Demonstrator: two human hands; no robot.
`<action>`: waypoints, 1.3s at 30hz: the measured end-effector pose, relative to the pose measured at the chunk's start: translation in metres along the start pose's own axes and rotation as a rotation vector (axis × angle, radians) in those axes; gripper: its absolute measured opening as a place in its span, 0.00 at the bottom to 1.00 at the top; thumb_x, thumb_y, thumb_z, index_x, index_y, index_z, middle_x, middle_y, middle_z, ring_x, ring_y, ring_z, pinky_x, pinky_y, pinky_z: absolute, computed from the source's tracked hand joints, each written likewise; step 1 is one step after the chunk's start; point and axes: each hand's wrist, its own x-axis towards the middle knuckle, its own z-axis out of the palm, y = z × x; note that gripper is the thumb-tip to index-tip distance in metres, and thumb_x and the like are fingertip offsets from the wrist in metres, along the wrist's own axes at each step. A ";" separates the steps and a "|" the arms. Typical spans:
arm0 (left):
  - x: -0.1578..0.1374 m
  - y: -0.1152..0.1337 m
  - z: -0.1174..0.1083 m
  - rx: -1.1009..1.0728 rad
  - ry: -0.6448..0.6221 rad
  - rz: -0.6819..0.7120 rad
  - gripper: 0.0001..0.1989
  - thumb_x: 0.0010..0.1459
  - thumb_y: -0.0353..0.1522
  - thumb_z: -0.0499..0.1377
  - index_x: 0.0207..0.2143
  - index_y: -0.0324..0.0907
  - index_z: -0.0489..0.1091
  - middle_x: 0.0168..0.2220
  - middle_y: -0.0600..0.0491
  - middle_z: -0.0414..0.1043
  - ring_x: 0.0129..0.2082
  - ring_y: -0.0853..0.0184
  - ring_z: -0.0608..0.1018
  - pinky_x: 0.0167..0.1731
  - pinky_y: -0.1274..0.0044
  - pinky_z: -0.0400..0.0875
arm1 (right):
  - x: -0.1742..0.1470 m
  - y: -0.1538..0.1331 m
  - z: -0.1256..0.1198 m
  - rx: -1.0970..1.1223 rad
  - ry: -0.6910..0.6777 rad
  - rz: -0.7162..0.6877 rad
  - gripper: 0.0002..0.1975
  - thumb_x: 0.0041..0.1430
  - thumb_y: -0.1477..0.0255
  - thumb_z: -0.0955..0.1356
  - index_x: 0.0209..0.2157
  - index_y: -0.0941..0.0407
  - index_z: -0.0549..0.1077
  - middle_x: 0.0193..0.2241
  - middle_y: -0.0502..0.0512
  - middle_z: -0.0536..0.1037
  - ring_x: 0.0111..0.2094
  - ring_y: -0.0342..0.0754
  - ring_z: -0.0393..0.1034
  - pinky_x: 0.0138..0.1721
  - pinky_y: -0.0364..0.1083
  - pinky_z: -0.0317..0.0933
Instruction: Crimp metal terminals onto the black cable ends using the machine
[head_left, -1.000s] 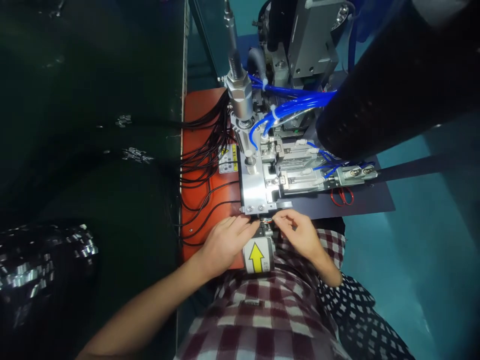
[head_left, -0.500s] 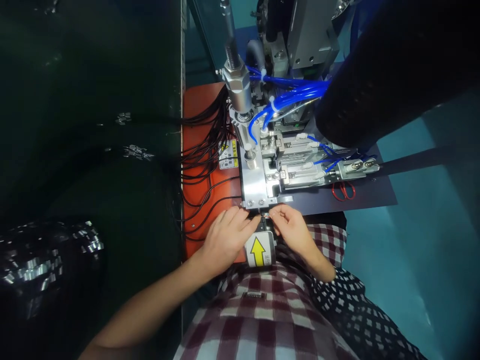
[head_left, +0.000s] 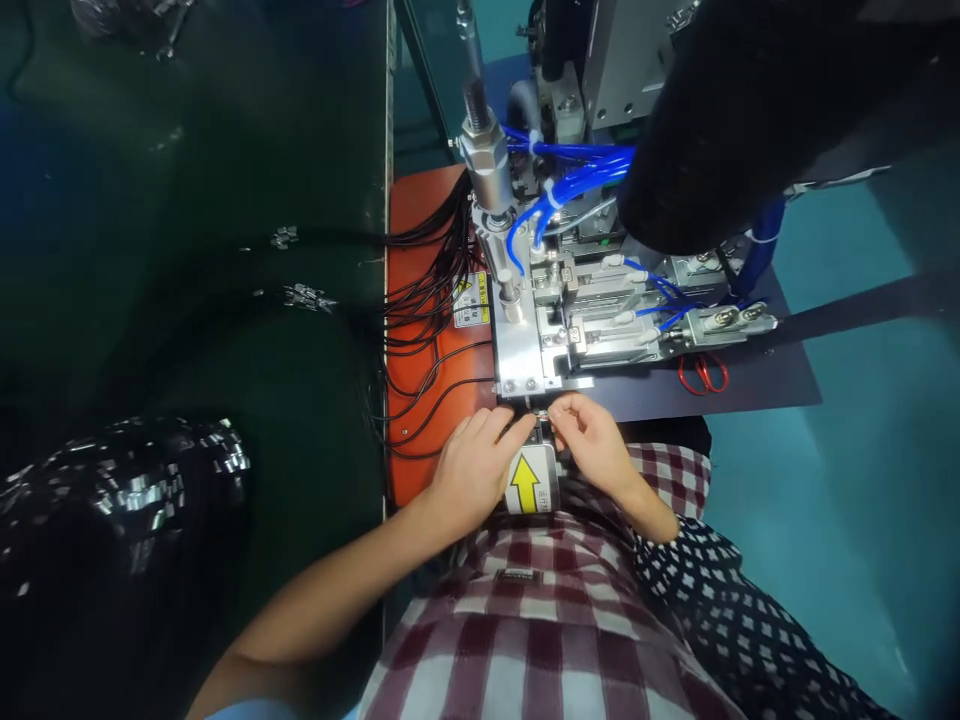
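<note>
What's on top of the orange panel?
Black cables cross the orange panel, and a warning label sits on it. The left hand hides part of the panel; anything beneath there can't be seen.

From where I stand, the tightest spot is the gap between the left hand (head_left: 474, 465) and the right hand (head_left: 598, 447): the metal block (head_left: 517, 350) closes it off on the far side, the arrow-marked housing (head_left: 531, 482) on the near side. Anything coming in from the left across the orange plate (head_left: 414, 480) meets black cables (head_left: 420, 318) fanned over it, though the plate's near corner offers a way in below them. Farther back, blue tubes (head_left: 592, 180) arch across, and a thick dark column (head_left: 720, 150) overhangs the pneumatic cylinders (head_left: 615, 345). On the right, a low lane runs along the dark board (head_left: 634, 402), with red-handled scissors (head_left: 703, 375) lying beside it.
</note>
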 end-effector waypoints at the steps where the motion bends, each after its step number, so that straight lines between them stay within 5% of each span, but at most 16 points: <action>1: 0.000 0.000 0.000 0.012 0.001 -0.003 0.18 0.65 0.30 0.50 0.55 0.41 0.68 0.42 0.46 0.69 0.38 0.61 0.70 0.37 0.71 0.69 | 0.000 0.000 0.000 0.008 0.000 0.005 0.15 0.59 0.58 0.67 0.29 0.55 0.68 0.17 0.45 0.67 0.20 0.42 0.61 0.24 0.44 0.56; 14: 0.004 0.005 0.005 0.017 0.072 -0.006 0.18 0.63 0.28 0.51 0.54 0.42 0.69 0.42 0.47 0.70 0.38 0.62 0.70 0.37 0.72 0.67 | 0.002 0.006 0.001 0.269 -0.040 0.075 0.17 0.54 0.56 0.70 0.29 0.56 0.69 0.19 0.45 0.69 0.20 0.40 0.61 0.26 0.43 0.58; 23: 0.004 0.015 0.009 0.083 0.077 -0.066 0.19 0.61 0.24 0.50 0.53 0.42 0.69 0.41 0.47 0.69 0.36 0.62 0.69 0.35 0.73 0.66 | 0.003 0.009 -0.002 0.193 -0.009 0.019 0.18 0.61 0.55 0.65 0.32 0.57 0.71 0.23 0.48 0.71 0.22 0.41 0.65 0.28 0.43 0.60; 39: 0.004 0.013 0.015 0.053 0.201 -0.024 0.19 0.60 0.23 0.50 0.51 0.39 0.71 0.39 0.46 0.70 0.35 0.61 0.68 0.34 0.72 0.64 | -0.005 0.015 0.004 0.193 0.082 -0.067 0.08 0.56 0.66 0.71 0.30 0.56 0.72 0.23 0.48 0.71 0.24 0.42 0.64 0.28 0.43 0.61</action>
